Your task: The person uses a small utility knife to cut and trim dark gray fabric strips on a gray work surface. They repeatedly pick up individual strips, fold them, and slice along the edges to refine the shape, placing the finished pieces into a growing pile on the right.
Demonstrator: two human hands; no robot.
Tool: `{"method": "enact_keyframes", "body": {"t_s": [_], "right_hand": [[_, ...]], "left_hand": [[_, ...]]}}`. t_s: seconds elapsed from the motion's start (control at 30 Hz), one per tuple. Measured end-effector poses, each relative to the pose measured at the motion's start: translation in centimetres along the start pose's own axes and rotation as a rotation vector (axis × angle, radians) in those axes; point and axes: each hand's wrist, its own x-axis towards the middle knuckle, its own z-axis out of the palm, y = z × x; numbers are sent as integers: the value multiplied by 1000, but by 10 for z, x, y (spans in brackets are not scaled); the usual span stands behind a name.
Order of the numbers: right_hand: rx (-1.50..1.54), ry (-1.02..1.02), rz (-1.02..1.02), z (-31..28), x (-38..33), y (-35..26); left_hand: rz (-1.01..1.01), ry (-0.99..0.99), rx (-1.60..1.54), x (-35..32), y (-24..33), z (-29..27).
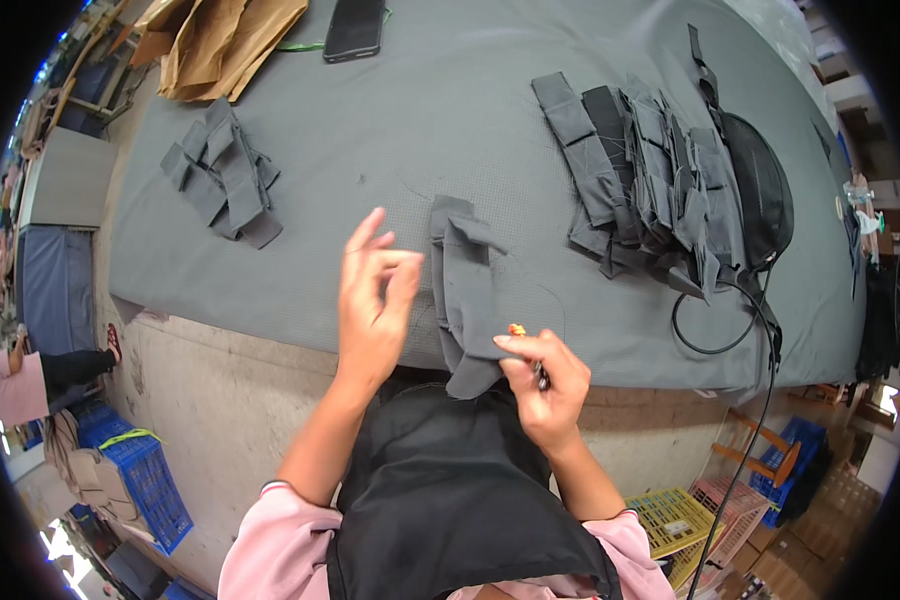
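Observation:
A folded grey fabric strip (467, 290) lies at the table's near edge, its lower end hanging over toward my black apron. Left of the strip, my left hand (375, 300) is raised, fingers bent and apart, with nothing seen in it. My right hand (548, 385) is closed at the strip's lower right side, thumb and forefinger at the fabric. Within that hand sits a small tool with an orange end (516, 329) and a dark metal part (542, 376); the fingers hide most of it, so its kind cannot be made out.
Grey strips lie in a small pile (225, 175) on the left and a larger pile (645, 175) on the right. A black pouch (757, 190) with a cable, a phone (354, 28) and brown paper (225, 45) are on the table. Crates (670, 525) stand below.

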Motion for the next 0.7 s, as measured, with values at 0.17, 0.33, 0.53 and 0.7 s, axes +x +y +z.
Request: {"method": "enact_keyframes", "body": {"t_s": [0.17, 0.33, 0.53, 0.7], "right_hand": [[267, -137, 408, 0, 14, 0], [483, -177, 663, 7, 35, -4], [-136, 74, 96, 0, 7, 13], [-344, 58, -38, -4, 16, 7]], "left_hand": [[228, -353, 89, -22, 37, -4], [-163, -385, -166, -23, 3, 8], [-401, -223, -523, -18, 17, 22], [-406, -252, -466, -16, 10, 24]]}}
